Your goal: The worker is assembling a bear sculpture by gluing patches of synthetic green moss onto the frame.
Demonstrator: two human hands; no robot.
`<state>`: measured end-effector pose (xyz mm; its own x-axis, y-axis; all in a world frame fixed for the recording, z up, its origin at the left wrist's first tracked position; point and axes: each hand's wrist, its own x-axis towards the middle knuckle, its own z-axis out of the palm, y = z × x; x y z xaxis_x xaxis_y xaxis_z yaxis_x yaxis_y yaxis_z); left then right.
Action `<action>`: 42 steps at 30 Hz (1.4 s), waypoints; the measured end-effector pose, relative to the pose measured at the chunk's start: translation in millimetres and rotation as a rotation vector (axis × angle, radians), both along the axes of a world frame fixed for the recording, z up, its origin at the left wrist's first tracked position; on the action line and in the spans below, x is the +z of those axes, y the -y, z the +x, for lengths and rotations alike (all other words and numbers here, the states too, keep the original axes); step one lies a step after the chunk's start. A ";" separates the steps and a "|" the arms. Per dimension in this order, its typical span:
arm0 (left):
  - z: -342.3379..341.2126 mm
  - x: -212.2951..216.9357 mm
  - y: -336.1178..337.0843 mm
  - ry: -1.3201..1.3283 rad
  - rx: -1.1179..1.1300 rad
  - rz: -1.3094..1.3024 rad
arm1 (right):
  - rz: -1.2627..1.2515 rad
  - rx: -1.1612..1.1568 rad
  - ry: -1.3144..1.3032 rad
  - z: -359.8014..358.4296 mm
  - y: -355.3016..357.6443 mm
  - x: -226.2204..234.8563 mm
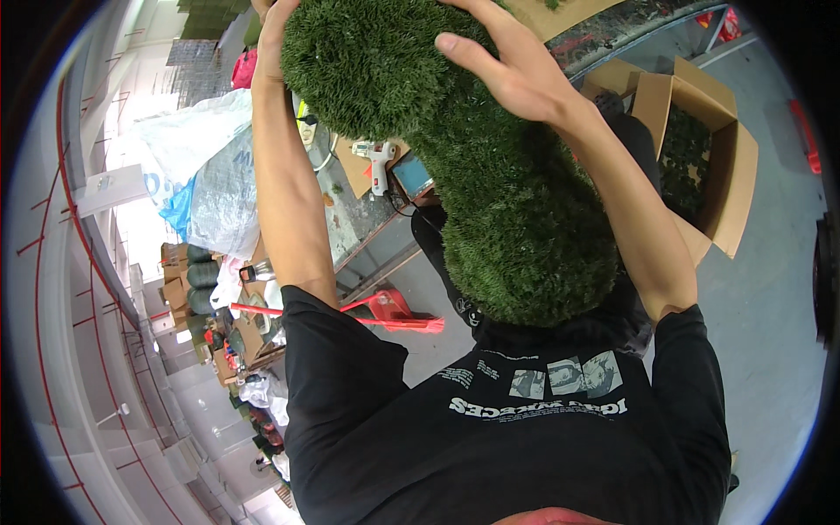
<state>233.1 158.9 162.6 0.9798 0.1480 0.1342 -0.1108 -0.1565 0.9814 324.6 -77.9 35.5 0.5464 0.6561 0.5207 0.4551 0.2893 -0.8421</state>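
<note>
A large topiary of dense green artificial grass (pixel 525 227) stretches from the top of the view down to my lap. Its far end is a thick round lobe, and its near end is rounded too. My left hand (pixel 276 39) is pressed against the left side of the round far end, its fingers mostly cut off by the upper edge. From the right, my right hand (pixel 512 70) holds the same end, thumb apart and lying on the grass, the other fingertips out of view. The topiary hides part of the worktable and my legs.
On the worktable (pixel 354 219) to the left lie a white glue gun (pixel 379 166) and a small blue tray (pixel 411 175). An open cardboard box (pixel 735 166) with dark green pieces stands at right. A red plastic stool (pixel 389 308) is on the floor; plastic sheeting (pixel 210 166) lies farther left.
</note>
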 end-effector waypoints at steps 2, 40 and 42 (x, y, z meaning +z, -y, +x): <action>0.5 -3.2 1.5 0.015 -0.046 -0.029 | -0.012 -0.010 0.060 -9.9 10.4 4.8; -91.6 -20.7 107.7 0.747 0.147 1.381 | -0.142 -0.018 -0.096 -31.4 51.7 39.4; -91.3 -22.9 104.9 0.765 0.152 1.363 | -0.199 -0.076 0.006 -42.1 64.0 52.7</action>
<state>141.8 54.0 139.7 0.6074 -0.4068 0.6823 -0.3976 -0.8993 -0.1822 282.5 -142.0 88.2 0.5952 0.7036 0.3881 0.4743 0.0822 -0.8765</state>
